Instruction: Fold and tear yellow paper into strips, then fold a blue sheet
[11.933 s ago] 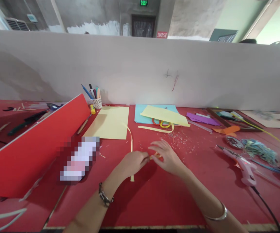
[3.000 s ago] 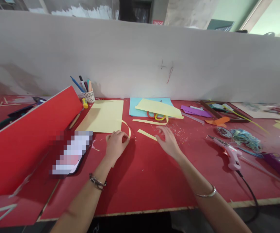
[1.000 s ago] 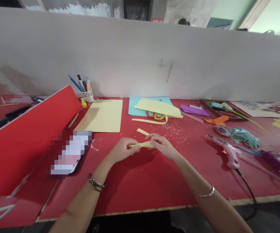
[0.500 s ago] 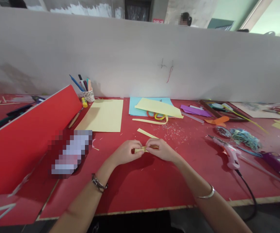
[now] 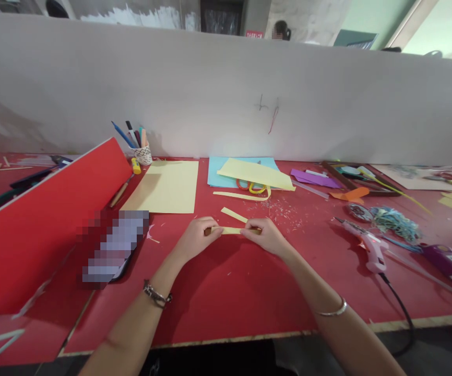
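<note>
Between my two hands a short yellow paper strip (image 5: 232,230) is stretched level above the red tabletop. My left hand (image 5: 199,236) pinches its left end with thumb and fingers. At the other end, my right hand (image 5: 265,236) grips it the same way; the strip's ends are partly covered by the fingers. Just beyond my right hand lies a loose yellow strip (image 5: 234,214). Farther off a longer curved strip (image 5: 241,196) rests below a yellow sheet (image 5: 255,174), which partly covers scissors (image 5: 256,188) with red and yellow handles.
A pink glue gun (image 5: 370,250) with a cord lies at right, near blue-green yarn (image 5: 396,223) and a purple power strip (image 5: 451,266). At left are a phone (image 5: 118,245), a leaning red board (image 5: 54,219), a yellow sheet (image 5: 171,188) and a pen cup (image 5: 143,154).
My hands have moved apart and slightly away from me. More of the yellow paper strip now shows between them, pulled straight.
</note>
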A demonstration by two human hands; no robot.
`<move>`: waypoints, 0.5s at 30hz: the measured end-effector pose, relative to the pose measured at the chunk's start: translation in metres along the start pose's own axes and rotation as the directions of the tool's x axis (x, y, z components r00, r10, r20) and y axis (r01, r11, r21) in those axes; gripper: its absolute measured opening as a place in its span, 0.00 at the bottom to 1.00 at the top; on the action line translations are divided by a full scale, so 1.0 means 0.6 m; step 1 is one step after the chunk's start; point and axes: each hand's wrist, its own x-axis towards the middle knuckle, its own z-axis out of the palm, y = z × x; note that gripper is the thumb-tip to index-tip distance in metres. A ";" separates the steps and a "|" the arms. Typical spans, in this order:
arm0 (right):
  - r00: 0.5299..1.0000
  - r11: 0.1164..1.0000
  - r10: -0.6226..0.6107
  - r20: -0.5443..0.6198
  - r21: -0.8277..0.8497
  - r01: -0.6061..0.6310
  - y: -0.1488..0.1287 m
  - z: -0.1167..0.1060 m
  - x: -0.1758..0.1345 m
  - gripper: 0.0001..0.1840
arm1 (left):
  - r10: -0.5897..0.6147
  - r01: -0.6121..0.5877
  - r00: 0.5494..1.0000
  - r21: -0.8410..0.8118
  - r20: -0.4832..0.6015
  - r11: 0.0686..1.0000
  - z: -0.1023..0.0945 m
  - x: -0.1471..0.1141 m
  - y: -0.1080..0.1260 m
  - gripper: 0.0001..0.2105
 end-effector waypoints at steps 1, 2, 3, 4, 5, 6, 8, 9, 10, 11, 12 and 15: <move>1.000 1.000 -0.001 -0.010 -0.009 0.001 0.001 -0.001 0.000 0.14 | -0.008 0.007 1.000 -0.006 -0.025 1.000 0.000 0.000 -0.001 0.14; 1.000 1.000 -0.003 -0.013 -0.019 0.003 0.002 -0.001 0.001 0.14 | -0.016 0.015 0.999 -0.013 -0.052 1.000 0.001 0.000 -0.001 0.14; 1.000 1.000 -0.010 -0.009 -0.029 0.010 0.002 -0.002 0.001 0.13 | -0.024 0.022 0.997 -0.023 -0.074 0.999 0.002 0.000 -0.001 0.13; 1.000 0.999 -0.025 -0.003 -0.041 0.025 0.001 -0.002 0.001 0.12 | -0.029 0.026 0.996 -0.036 -0.087 0.999 0.004 0.000 -0.001 0.12; 0.999 0.998 -0.048 -0.001 -0.051 0.048 0.000 -0.002 0.000 0.09 | -0.030 0.026 0.996 -0.052 -0.086 0.998 0.007 -0.001 -0.001 0.12; 0.997 0.995 -0.078 -0.002 -0.064 0.077 -0.002 -0.002 -0.001 0.07 | -0.022 0.016 0.997 -0.073 -0.070 0.997 0.010 -0.001 0.001 0.11; 0.989 0.984 -0.146 0.002 -0.100 0.145 -0.006 -0.001 -0.004 0.13 | 0.026 -0.026 1.000 -0.121 0.003 0.992 0.018 -0.002 0.005 0.10; 0.984 0.977 -0.176 0.017 -0.118 0.177 -0.008 0.000 -0.005 0.18 | 0.057 -0.050 0.997 -0.144 0.046 0.988 0.021 -0.002 0.007 0.09; 0.979 0.970 -0.200 0.044 -0.130 0.204 -0.010 0.000 -0.006 0.20 | 0.086 -0.072 0.993 -0.161 0.081 0.984 0.024 -0.003 0.010 0.09; 0.972 0.964 -0.218 0.084 -0.135 0.227 -0.012 0.000 -0.007 0.19 | 0.108 -0.090 0.989 -0.171 0.101 0.981 0.026 -0.003 0.012 0.09; 0.965 0.961 -0.226 0.131 -0.135 0.243 -0.013 0.001 -0.007 0.16 | 0.122 -0.102 0.987 -0.175 0.108 0.979 0.027 -0.003 0.013 0.10; 0.949 0.960 -0.208 0.235 -0.137 0.244 -0.014 0.002 -0.006 0.10 | 0.139 -0.121 0.986 -0.183 0.088 0.976 0.026 -0.003 0.014 0.09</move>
